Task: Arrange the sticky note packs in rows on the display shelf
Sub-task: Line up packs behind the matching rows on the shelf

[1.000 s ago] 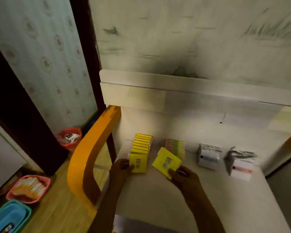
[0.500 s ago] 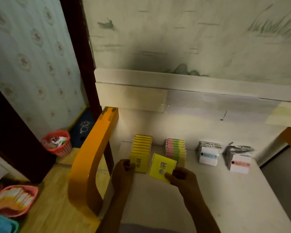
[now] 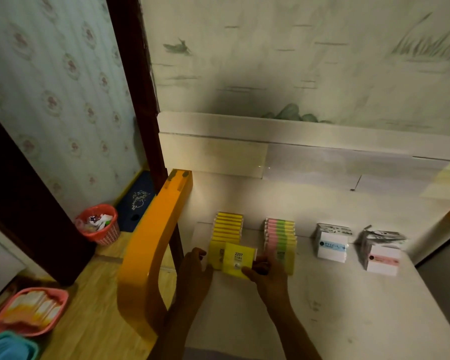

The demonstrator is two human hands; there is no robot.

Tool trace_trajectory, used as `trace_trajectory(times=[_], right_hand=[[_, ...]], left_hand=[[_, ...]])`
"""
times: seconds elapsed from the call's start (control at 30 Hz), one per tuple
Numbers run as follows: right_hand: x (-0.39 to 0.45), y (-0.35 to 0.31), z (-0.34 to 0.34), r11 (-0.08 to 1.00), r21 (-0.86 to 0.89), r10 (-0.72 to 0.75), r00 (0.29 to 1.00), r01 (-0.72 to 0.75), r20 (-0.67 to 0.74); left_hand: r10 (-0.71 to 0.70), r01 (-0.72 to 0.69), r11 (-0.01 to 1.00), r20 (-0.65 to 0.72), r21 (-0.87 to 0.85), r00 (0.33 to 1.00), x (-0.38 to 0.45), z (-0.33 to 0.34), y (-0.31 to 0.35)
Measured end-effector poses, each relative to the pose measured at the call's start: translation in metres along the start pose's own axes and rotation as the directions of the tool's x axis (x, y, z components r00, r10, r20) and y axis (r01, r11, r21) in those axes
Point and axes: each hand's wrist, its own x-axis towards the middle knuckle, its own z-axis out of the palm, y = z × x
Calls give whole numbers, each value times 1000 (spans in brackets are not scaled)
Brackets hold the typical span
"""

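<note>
Pinching a yellow sticky note pack [image 3: 238, 260] printed "2207" by its right edge, the right hand [image 3: 266, 275] holds it upright at the near end of the yellow row [image 3: 227, 228], thumb on its front lower corner and fingers curled behind. The pack sits at about 10 o'clock from that hand and overlaps the row's front pack. The left hand [image 3: 194, 266], at 9 o'clock from the pack, has its fingertips against the left edge of the row's front pack; whether it grips or only steadies it I cannot tell.

On the white display shelf [image 3: 335, 307], at 3 o'clock from the held pack and just beside it, stands a row of pink-and-green packs [image 3: 281, 236], partly hidden behind the right hand's knuckles. Further toward 3 o'clock are a white stack with a blue label [image 3: 331, 245] and a white stack with a pink label [image 3: 382, 258], set apart from each other.

An orange curved frame [image 3: 151, 245] borders the shelf at 9 o'clock, close beside the left forearm. Beyond it on the floor sit a red wastebasket [image 3: 99, 224], a pink tray [image 3: 29, 311] and a blue tray [image 3: 9, 348].
</note>
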Motion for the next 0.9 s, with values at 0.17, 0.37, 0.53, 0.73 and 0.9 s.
trace_trajectory(times=[0.17, 0.37, 0.53, 0.73, 0.9], right_hand=[[2, 3, 15, 999, -46, -27, 999, 29, 29], [2, 9, 30, 985, -157, -73, 997, 76, 22], [-3, 5, 38, 958, -254, -139, 990, 131, -13], [-1, 6, 44, 935, -323, -162, 987, 149, -13], [-1, 1, 47, 916, -371, -166, 986, 155, 2]], left_hand=[[19, -61, 964, 160, 258, 987, -8, -13, 1], [20, -91, 932, 202, 351, 979, -10, -22, 5], [57, -134, 916, 210, 378, 976, -13, -28, 7], [71, -147, 923, 218, 355, 973, -16, -32, 8], [95, -165, 923, 211, 347, 973, -18, -35, 9]])
